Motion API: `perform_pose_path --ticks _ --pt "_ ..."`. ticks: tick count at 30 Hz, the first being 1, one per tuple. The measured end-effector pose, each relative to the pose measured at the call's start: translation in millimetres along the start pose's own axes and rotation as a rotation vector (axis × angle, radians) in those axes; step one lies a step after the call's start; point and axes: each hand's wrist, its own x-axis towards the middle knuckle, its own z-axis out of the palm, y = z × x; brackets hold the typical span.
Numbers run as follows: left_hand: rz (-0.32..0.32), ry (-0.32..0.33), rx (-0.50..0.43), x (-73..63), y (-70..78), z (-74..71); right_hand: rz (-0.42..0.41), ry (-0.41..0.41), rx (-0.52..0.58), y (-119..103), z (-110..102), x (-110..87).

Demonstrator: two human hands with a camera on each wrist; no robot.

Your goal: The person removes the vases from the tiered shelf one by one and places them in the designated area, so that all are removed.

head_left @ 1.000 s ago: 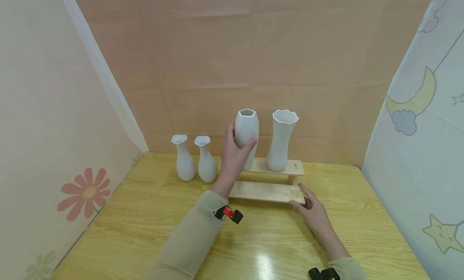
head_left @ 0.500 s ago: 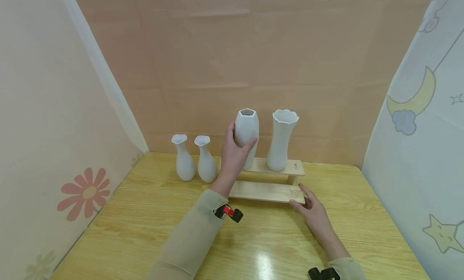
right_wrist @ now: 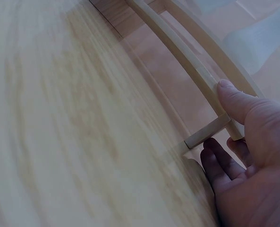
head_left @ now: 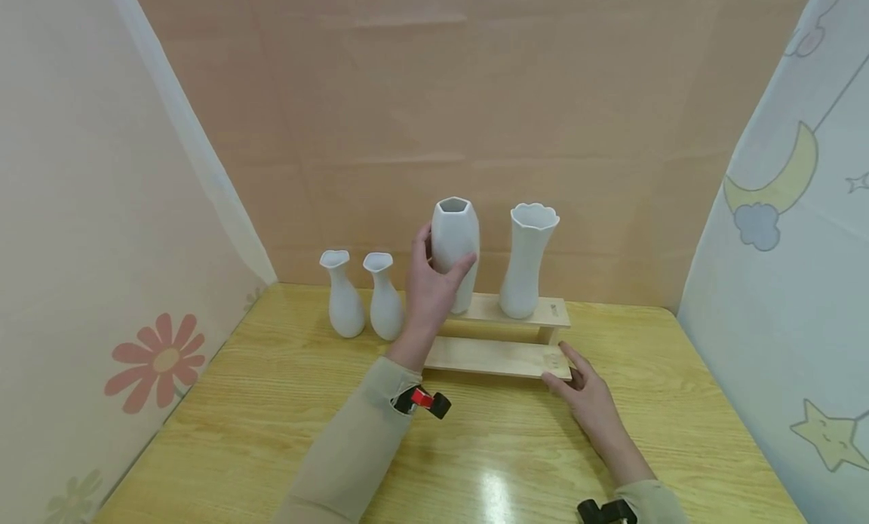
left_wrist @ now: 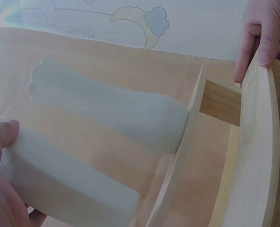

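My left hand (head_left: 434, 286) grips a white faceted vase (head_left: 456, 241) with a five-sided mouth, thumb in front and fingers round its left side. The vase is upright, its foot overlapping the upper tier of a two-tier wooden stand (head_left: 495, 356) in the head view. In the left wrist view a narrow gap shows between the vase's foot (left_wrist: 125, 208) and the upper board (left_wrist: 170, 182). A taller white vase (head_left: 526, 271) with a scalloped rim stands on that tier, to the right. My right hand (head_left: 591, 403) holds the right end of the lower board, thumb along its front edge (right_wrist: 196, 75).
Two small white narrow-necked vases (head_left: 346, 305) stand on the wooden table (head_left: 271, 403), left of the stand. An orange-brown backdrop (head_left: 577, 94) rises behind, with patterned panels (head_left: 781, 298) on both sides.
My left hand has shifted slightly left and up with the faceted vase. The right hand stays at the stand's lower board, and the scalloped vase stands where it was.
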Motion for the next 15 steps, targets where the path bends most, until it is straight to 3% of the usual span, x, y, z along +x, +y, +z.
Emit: perform_pose_path --ticks 6,15 --pt "0.012 0.003 -0.024 -9.2 11.7 -11.3 0.011 -0.001 0.000 -1 0 -0.5" --pt "0.092 0.044 0.021 -21.8 22.0 -36.0 0.003 0.005 -0.010 0 0 -0.5"
